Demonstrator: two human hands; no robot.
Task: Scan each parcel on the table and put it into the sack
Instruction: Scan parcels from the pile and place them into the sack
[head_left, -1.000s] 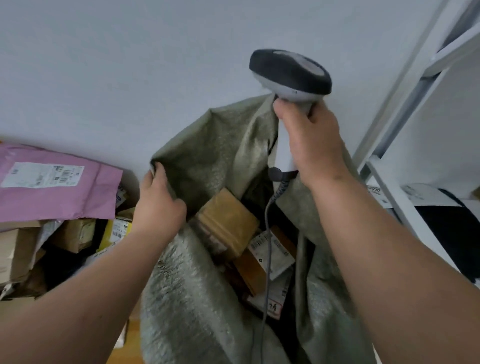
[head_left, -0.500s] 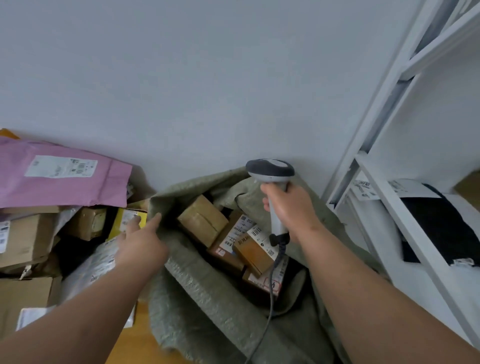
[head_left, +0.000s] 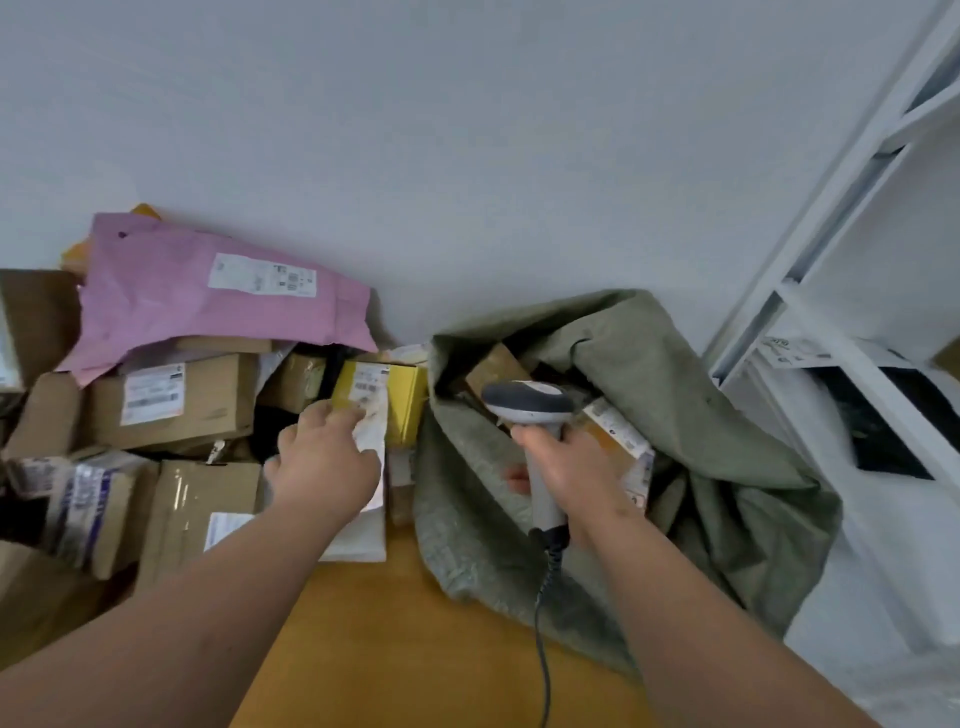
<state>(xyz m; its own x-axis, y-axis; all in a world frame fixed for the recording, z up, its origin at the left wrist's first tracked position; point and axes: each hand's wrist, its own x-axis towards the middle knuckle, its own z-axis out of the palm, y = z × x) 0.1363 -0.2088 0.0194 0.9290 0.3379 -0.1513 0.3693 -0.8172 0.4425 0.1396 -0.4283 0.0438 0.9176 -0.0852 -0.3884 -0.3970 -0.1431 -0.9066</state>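
Observation:
A green woven sack (head_left: 727, 467) slumps open on the wooden table (head_left: 395, 639), with several labelled brown boxes (head_left: 496, 371) inside. My right hand (head_left: 576, 478) grips a grey barcode scanner (head_left: 527, 402) over the sack's mouth, its cord hanging down. My left hand (head_left: 324, 457) reaches into the parcel pile at the left, fingers spread over a white padded mailer (head_left: 371, 467) in front of a yellow box (head_left: 402, 400). I cannot tell whether it grips the mailer.
The pile holds a pink mailer (head_left: 208, 296) on top, brown cardboard boxes (head_left: 176, 400) and a taped parcel (head_left: 88, 509). A white shelf unit (head_left: 857, 322) with a black item stands at the right. A grey wall lies behind.
The sack has dropped from held-up to slumped on the table. My left hand let go of its rim and moved left to the parcel pile. The scanner hand came down.

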